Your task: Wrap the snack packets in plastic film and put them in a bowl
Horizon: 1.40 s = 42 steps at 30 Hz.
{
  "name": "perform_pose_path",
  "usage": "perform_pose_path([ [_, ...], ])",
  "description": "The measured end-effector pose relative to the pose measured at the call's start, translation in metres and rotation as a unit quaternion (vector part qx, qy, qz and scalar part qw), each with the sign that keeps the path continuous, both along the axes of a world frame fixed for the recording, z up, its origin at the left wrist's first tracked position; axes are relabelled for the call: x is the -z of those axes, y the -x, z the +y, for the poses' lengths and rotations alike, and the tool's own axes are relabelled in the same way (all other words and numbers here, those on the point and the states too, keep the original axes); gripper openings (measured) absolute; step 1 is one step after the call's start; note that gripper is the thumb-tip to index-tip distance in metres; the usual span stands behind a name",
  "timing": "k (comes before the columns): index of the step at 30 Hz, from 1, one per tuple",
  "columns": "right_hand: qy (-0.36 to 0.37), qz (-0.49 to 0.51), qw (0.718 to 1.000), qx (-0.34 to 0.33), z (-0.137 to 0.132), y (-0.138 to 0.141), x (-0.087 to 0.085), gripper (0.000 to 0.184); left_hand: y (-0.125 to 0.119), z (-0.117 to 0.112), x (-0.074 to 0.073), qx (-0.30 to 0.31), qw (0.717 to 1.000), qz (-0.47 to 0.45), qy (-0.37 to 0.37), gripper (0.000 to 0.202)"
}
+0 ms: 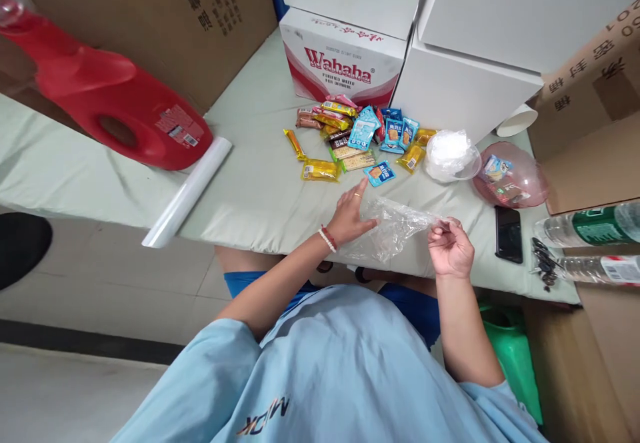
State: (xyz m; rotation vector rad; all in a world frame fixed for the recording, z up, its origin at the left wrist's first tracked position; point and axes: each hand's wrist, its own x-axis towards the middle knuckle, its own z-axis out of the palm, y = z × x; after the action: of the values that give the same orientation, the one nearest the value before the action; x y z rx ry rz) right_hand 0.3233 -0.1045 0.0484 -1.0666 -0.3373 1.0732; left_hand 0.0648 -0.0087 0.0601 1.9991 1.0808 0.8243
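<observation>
Here, the right grip (pixel 449 240) pinches a crumpled, clear plastic film (pixel 395 233) stretching leftward from it. The left grip (pixel 347 216) is spread wide, a flat blue snack packet (pixel 380 174) just beyond.

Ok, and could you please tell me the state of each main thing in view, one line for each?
Left hand: open, near the bag; contact unclear
Right hand: closed, pinching the bag's edge
Clear plastic bag: crumpled, partly stretched out
Wrapped snacks: loosely heaped, apparently unopened
Pink bowl: holding packets
Smartphone: lying flat, screen dark
White roll: lying on its side
</observation>
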Motion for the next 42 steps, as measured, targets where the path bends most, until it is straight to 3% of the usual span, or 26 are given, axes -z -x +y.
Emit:
perform_pose_path([
  [2,0.019,0.015,1.0,0.016,-0.004,-0.001,0.003,0.018,-0.009,0.009,0.019,0.012,0.998,0.037,0.048,0.061],
  [4,0.032,0.025,0.999,0.033,-0.004,-0.003,0.004,0.017,-0.014,0.017,0.019,-0.01,0.999,0.029,0.033,0.022],
  [5,0.033,0.025,0.998,0.038,-0.002,-0.004,0.003,0.016,-0.015,0.02,0.012,-0.026,1.0,0.009,0.005,0.011],
  [9,-0.023,0.012,0.998,0.051,0.007,-0.004,-0.008,0.009,-0.004,0.017,-0.045,-0.029,0.983,-0.07,-0.17,0.016],
  [11,-0.058,0.007,0.997,0.057,0.007,-0.001,-0.012,0.006,0.008,0.004,-0.067,0.011,0.968,-0.057,-0.245,0.015],
  [13,-0.055,0.003,0.997,0.046,0.002,0.005,-0.011,0.007,0.023,-0.015,-0.073,0.103,0.954,-0.019,-0.28,0.014],
  [16,0.037,-0.019,0.999,-0.008,-0.017,0.01,0.003,0.016,0.044,-0.044,-0.05,0.196,0.943,0.067,-0.261,0.02],
  [19,0.129,-0.078,0.986,-0.072,-0.041,0.005,0.016,0.029,0.063,-0.064,-0.011,0.207,0.947,0.161,-0.183,0.024],
  [21,0.15,-0.149,0.975,-0.068,-0.052,-0.005,0.016,0.032,0.071,-0.074,0.01,0.196,0.953,0.191,-0.134,0.023],
  [23,0.146,-0.256,0.955,-0.013,-0.055,-0.014,0.007,0.031,0.075,-0.081,0.021,0.173,0.96,0.192,-0.104,0.024],
  [26,0.111,-0.434,0.892,0.058,-0.046,-0.013,-0.014,0.026,0.074,-0.086,0.023,0.126,0.975,0.166,-0.079,0.033],
  [29,0.066,-0.557,0.827,-0.036,-0.029,0.011,-0.021,0.041,0.066,-0.083,0.019,0.065,0.988,0.135,-0.04,0.03],
  [32,0.061,-0.648,0.747,-0.138,-0.011,0.04,-0.003,0.065,0.055,-0.074,0.02,-0.023,0.99,0.133,0.041,0.042],
  [35,0.081,-0.708,0.685,-0.149,0.001,0.06,0.026,0.058,0.04,-0.067,0.027,-0.097,0.979,0.163,0.079,0.041],
  [37,0.075,-0.717,0.678,-0.144,0.006,0.066,0.039,0.038,0.028,-0.066,0.032,-0.141,0.976,0.156,0.052,0.029],
  [38,0.071,-0.712,0.685,-0.139,0.008,0.067,0.042,0.031,0.022,-0.066,0.034,-0.157,0.976,0.145,0.037,0.036],
  [40,0.072,-0.683,0.715,-0.131,0.01,0.066,0.045,0.025,0.011,-0.066,0.038,-0.164,0.978,0.13,0.029,0.058],
  [42,0.078,-0.639,0.756,-0.115,0.011,0.062,0.043,0.024,0.003,-0.065,0.04,-0.14,0.981,0.125,0.05,0.066],
])
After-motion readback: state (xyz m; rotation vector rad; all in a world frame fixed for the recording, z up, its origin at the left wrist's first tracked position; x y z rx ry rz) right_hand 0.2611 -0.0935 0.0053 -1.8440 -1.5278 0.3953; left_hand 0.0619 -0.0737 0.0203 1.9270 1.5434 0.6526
